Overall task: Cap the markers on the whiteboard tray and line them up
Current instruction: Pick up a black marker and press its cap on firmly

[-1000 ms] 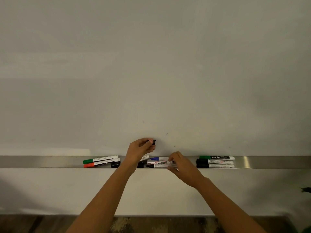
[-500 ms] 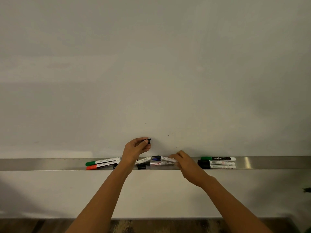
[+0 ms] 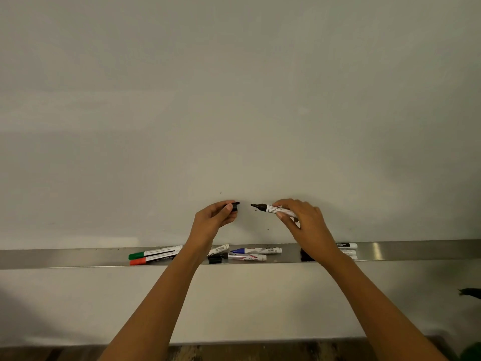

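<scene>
Office or classroom: wall whiteboard (image 3: 234, 100), metal marker tray (image 3: 52, 257).

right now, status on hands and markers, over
Left hand pinches black cap. Right hand holds uncapped black marker, tip facing cap, apart. Nothing between them.

I saw a plain pale wall (image 3: 260, 303) — evenly, softly lit — and a strip of dark, mottled floor (image 3: 234, 353) along the bottom edge.
</scene>
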The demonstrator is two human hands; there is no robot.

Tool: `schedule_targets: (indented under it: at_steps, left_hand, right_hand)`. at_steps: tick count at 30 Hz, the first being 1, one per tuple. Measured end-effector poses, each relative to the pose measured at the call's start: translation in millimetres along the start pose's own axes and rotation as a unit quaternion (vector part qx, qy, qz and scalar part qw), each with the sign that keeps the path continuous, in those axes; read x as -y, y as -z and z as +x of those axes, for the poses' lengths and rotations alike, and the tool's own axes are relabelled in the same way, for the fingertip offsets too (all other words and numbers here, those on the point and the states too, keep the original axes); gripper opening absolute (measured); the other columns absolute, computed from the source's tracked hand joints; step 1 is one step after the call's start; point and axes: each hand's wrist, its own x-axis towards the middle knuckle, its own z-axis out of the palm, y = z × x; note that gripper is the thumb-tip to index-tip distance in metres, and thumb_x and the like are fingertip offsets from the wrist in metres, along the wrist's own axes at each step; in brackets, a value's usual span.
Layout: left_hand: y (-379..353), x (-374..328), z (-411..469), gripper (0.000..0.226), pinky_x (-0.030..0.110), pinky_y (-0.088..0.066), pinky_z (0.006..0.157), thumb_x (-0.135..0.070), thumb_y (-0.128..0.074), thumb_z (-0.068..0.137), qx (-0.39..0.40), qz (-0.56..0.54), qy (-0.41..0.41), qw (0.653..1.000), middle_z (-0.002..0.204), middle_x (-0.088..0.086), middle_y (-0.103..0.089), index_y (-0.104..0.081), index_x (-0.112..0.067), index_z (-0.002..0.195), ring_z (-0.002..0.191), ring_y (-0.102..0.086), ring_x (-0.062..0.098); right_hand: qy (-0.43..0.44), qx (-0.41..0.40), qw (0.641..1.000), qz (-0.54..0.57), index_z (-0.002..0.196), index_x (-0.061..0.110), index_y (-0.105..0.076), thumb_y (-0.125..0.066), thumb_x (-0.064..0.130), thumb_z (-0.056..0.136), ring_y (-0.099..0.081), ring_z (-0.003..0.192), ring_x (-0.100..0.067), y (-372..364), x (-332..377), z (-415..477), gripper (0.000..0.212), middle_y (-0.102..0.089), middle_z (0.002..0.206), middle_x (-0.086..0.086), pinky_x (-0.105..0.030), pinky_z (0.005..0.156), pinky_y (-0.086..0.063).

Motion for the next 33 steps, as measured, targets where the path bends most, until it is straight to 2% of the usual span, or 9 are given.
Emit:
schedule_targets:
  at_steps: [6,13,17,21,25,28,30,33]
  left_hand:
    - [-9.2,-25.7,-4.5,0.017,0.015,-0.055,0.073,-0.014,-0.057,0.089,0.028,-0.012,-0.032,0.999,0.092,0.005,-0.073,-0.069,-0.014,0.102,0.085,-0.07,0.013]
    - [-20.6,-47.0,-14.6,0.017,0.012,-0.055,0.073,-0.014,-0.057,0.089,0.056,0.029,-0.059,0.996,0.089,0.002,-0.073,-0.068,-0.02,0.101,0.08,-0.07,0.007]
    - [-23.6,-53.9,-19.5,0.016,0.013,-0.055,0.075,-0.014,-0.057,0.089,0.062,0.045,-0.081,0.994,0.09,0.002,-0.072,-0.068,-0.018,0.1,0.078,-0.07,0.006]
    - [-22.9,-60.2,-23.4,0.019,0.011,-0.053,0.076,-0.01,-0.06,0.087,0.071,0.078,-0.113,0.988,0.085,-0.004,-0.073,-0.069,-0.026,0.094,0.076,-0.07,0.004]
    - [-24.6,-63.6,-24.3,0.021,0.009,-0.052,0.079,-0.012,-0.062,0.085,0.068,0.125,-0.14,0.98,0.084,-0.004,-0.073,-0.068,-0.03,0.093,0.075,-0.069,0.002]
    - [-27.4,-65.7,-23.4,0.02,0.009,-0.051,0.08,-0.014,-0.064,0.084,0.065,0.155,-0.151,0.974,0.084,-0.002,-0.073,-0.068,-0.032,0.093,0.077,-0.069,0.003]
    - [-28.6,-65.8,-22.1,0.019,0.01,-0.051,0.08,-0.015,-0.064,0.084,0.07,0.166,-0.15,0.972,0.086,0.0,-0.074,-0.068,-0.031,0.093,0.078,-0.07,0.005]
    - [-32.7,-58.1,-20.4,0.017,0.014,-0.052,0.083,-0.017,-0.063,0.085,0.067,0.204,-0.13,0.968,0.09,0.002,-0.073,-0.068,-0.028,0.098,0.083,-0.069,0.01]
  right_hand:
    - [0.027,-0.051,0.998,-0.037,0.114,0.034,-0.058,-0.052,0.034,0.091,-0.049,0.085,-0.008,14.9,13.3,11.9,0.024,-0.066,0.1,0.009,-0.028,0.079,-0.029]
    - [0.078,-0.065,0.992,-0.07,0.114,0.033,-0.058,-0.051,0.036,0.09,-0.054,0.093,-0.018,23.3,30.3,18.2,0.026,-0.066,0.105,0.005,-0.031,0.077,-0.034]
    - [0.1,-0.081,0.99,-0.063,0.114,0.029,-0.06,-0.051,0.035,0.089,-0.055,0.09,-0.02,25.2,36.9,19.0,0.027,-0.067,0.102,0.003,-0.032,0.075,-0.039]
    - [0.13,-0.102,0.985,-0.049,0.112,0.025,-0.064,-0.053,0.034,0.088,-0.055,0.077,-0.014,31.3,37.7,17.0,0.027,-0.071,0.093,0.002,-0.03,0.069,-0.045]
    - [0.106,-0.094,0.99,-0.026,0.109,0.029,-0.065,-0.051,0.037,0.088,-0.044,0.068,-0.002,34.4,39.8,17.0,0.026,-0.072,0.085,0.007,-0.014,0.06,-0.034]
    - [0.081,-0.087,0.993,-0.016,0.105,0.033,-0.065,-0.049,0.04,0.088,-0.051,0.064,-0.004,34.6,40.0,14.4,0.024,-0.069,0.077,0.013,-0.018,0.053,-0.039]
    - [0.065,-0.078,0.995,-0.007,0.103,0.035,-0.064,-0.047,0.042,0.09,-0.051,0.06,-0.003,35.3,36.7,12.0,0.023,-0.06,0.07,0.02,-0.017,0.05,-0.038]
    - [0.05,-0.02,0.998,-0.02,0.105,0.036,-0.061,-0.041,0.046,0.09,-0.048,0.064,-0.002,35.0,28.3,14.1,0.027,-0.057,0.073,0.021,-0.018,0.054,-0.038]
